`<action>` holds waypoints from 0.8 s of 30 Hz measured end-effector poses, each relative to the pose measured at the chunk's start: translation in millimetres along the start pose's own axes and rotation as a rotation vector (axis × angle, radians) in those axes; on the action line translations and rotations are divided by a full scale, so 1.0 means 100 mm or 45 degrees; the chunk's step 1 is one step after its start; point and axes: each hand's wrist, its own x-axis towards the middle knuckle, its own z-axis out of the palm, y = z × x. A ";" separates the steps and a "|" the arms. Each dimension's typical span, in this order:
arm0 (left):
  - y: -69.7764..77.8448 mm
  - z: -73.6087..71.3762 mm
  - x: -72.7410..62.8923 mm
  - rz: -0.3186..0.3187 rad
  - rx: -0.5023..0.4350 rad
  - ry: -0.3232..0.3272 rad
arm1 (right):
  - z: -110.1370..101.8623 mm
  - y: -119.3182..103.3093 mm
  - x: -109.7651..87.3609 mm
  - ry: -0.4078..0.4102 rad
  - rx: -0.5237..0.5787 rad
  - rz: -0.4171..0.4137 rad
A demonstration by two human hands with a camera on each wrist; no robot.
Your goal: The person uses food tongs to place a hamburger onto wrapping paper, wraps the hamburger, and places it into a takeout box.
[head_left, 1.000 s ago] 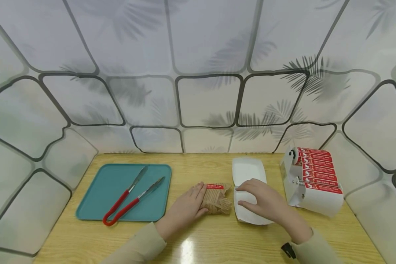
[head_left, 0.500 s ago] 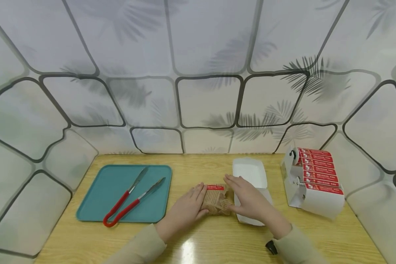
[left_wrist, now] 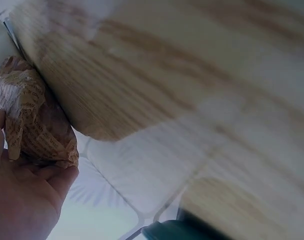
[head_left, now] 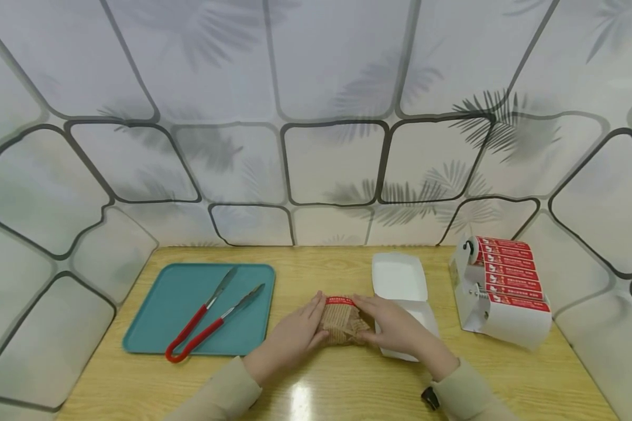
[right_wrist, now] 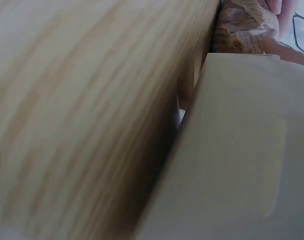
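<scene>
A packet wrapped in brown printed paper (head_left: 339,324), with a red label strip across its far edge, lies on the table between both hands. My left hand (head_left: 291,333) holds its left side, fingers towards the back and thumb at the front. In the left wrist view the crumpled wrapping (left_wrist: 37,117) sits against that hand. My right hand (head_left: 400,328) holds the packet's right side in the same way, its palm over the near half of an open white clamshell box (head_left: 398,278). The box wall (right_wrist: 237,145) fills much of the right wrist view.
On the left, red-handled metal tongs (head_left: 195,333) lie on a teal tray (head_left: 160,298). A label dispenser (head_left: 505,292) with a roll of red labels stands at the right. Patterned walls (head_left: 332,164) enclose the wooden table (head_left: 316,386) at the back and sides.
My right hand has moved left from over the white box onto the packet's right side. The left hand has stayed at the packet. Tray, tongs, box and dispenser look unmoved.
</scene>
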 end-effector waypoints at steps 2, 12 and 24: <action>-0.01 0.00 0.00 -0.016 -0.034 -0.014 | 0.01 -0.01 0.00 -0.001 0.020 0.006; -0.03 -0.05 0.00 -0.008 -0.084 -0.016 | 0.05 -0.07 0.02 0.055 -0.019 0.024; -0.07 -0.06 0.05 -0.039 -0.334 0.023 | 0.13 -0.06 0.08 0.132 -0.017 0.031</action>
